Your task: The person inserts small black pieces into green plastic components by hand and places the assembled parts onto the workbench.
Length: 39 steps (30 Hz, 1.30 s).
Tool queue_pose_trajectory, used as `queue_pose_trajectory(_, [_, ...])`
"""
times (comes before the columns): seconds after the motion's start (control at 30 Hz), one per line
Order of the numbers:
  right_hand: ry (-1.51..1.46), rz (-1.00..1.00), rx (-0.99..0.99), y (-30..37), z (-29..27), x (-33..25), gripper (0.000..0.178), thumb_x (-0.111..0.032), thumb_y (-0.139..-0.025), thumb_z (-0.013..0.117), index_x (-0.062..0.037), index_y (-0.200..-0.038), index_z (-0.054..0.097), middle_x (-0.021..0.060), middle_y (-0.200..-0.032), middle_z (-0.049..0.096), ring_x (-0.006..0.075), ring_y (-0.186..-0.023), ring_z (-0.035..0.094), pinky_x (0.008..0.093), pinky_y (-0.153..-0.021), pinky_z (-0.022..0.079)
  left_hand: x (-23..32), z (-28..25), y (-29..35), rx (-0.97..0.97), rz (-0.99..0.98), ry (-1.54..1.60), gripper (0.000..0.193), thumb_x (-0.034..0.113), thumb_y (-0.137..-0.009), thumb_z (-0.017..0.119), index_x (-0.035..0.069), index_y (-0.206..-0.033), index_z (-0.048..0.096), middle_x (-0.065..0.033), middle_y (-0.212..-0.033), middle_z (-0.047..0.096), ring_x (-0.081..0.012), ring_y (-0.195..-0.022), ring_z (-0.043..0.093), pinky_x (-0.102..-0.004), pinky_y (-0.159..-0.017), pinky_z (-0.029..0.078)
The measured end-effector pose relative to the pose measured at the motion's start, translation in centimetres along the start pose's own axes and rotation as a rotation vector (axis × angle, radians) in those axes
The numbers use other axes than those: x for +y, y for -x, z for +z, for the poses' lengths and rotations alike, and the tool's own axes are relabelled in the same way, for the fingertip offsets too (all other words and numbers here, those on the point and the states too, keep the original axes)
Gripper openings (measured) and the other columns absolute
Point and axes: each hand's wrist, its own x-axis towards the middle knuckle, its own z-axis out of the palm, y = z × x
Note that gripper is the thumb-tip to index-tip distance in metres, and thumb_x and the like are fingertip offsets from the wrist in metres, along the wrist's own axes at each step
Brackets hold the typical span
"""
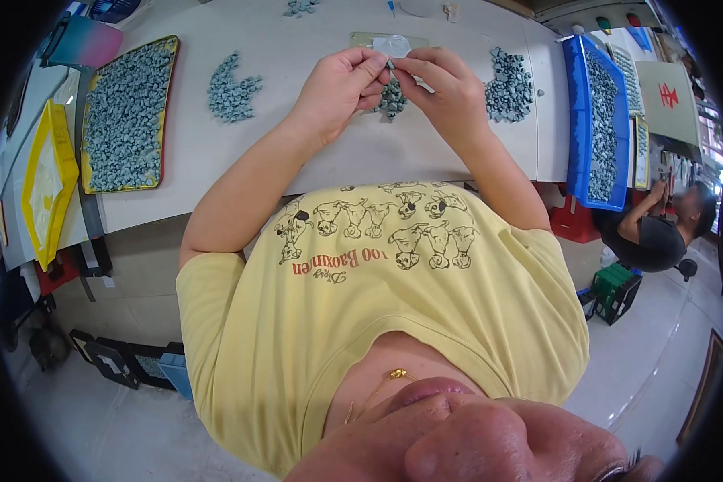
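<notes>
Over a pale worktable [217, 153] in a workshop, two hands meet at one tiny part.

Both the left hand [341, 84] and the right hand [446, 88] pinch a small grey-green piece [390, 66] between thumb and fingertips (too small to tell its long axis or facing), held above a little heap [392, 98] of the same parts. Left lies a yellow-rimmed tray [124, 116] full of them; right, a blue tray [594, 120]; far right, another person [659, 229] works.
</notes>
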Motion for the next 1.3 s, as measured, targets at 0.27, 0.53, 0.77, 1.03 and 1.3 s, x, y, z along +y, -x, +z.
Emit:
queue_pose_trajectory(0.27, [0.214, -0.158, -0.066, 0.0, -1.1, 2.6, 0.019, 0.000, -0.065, 0.071, -0.0074, -0.082, 0.066, 0.0018, -0.080, 0.059, 0.0177, -0.067, 0.056, 0.0288, -0.058, 0.047, 0.0, 0.7, -0.1, 0.064, 0.007, 0.007, 0.016, 0.010, -0.091, 0.048, -0.004, -0.097, 0.054, -0.0026, -0.078, 0.050, -0.0056, -0.060, 0.039, -0.0187, -0.052, 0.036])
queue_pose_trajectory(0.53, [0.369, -0.265, -0.186, -0.1, -1.4, 4.3, 0.026, -0.002, -0.063, 0.066, -0.0085, -0.089, 0.065, 0.0014, -0.085, 0.058, 0.0176, -0.072, 0.055, 0.0296, -0.062, 0.044, 0.2, -0.5, -0.6, 0.125, 0.090, -0.031, 0.019, 0.004, -0.090, 0.046, -0.004, -0.108, 0.046, -0.0109, -0.087, 0.057, -0.0065, -0.059, 0.038, -0.0195, -0.051, 0.036])
queue_pose_trajectory(0.77, [0.435, -0.311, -0.202, -0.7, -1.4, 4.0, 0.027, -0.004, -0.066, 0.060, -0.0083, -0.091, 0.065, 0.0011, -0.088, 0.058, 0.0172, -0.076, 0.056, 0.0293, -0.064, 0.045, 0.1, -0.4, -0.6, 0.137, 0.106, -0.017, 0.022, 0.007, -0.089, 0.052, -0.003, -0.108, 0.045, -0.0116, -0.091, 0.059, -0.0058, -0.058, 0.038, -0.0183, -0.050, 0.035])
queue_pose_trajectory(1.03, [0.369, -0.247, -0.192, -0.7, -1.0, 3.8, 0.025, -0.003, -0.067, 0.065, -0.0079, -0.091, 0.066, 0.0017, -0.086, 0.059, 0.0177, -0.075, 0.056, 0.0289, -0.065, 0.047, 0.4, -0.3, -0.5, 0.124, 0.085, -0.023, 0.020, 0.005, -0.088, 0.051, -0.006, -0.105, 0.047, -0.0126, -0.088, 0.059, -0.0069, -0.057, 0.038, -0.0197, -0.050, 0.035])
queue_pose_trajectory(1.3, [-0.372, 0.560, -0.080, -0.5, -0.4, 1.8, 0.012, -0.007, -0.078, 0.066, -0.0021, -0.090, 0.065, -0.0003, -0.079, 0.062, 0.0083, -0.070, 0.053, 0.0233, -0.063, 0.044, 0.2, -0.1, -0.2, 0.063, 0.103, -0.032, 0.018, 0.006, -0.087, 0.055, -0.005, -0.101, 0.053, -0.0092, -0.087, 0.059, -0.0068, -0.058, 0.039, -0.0193, -0.051, 0.035])
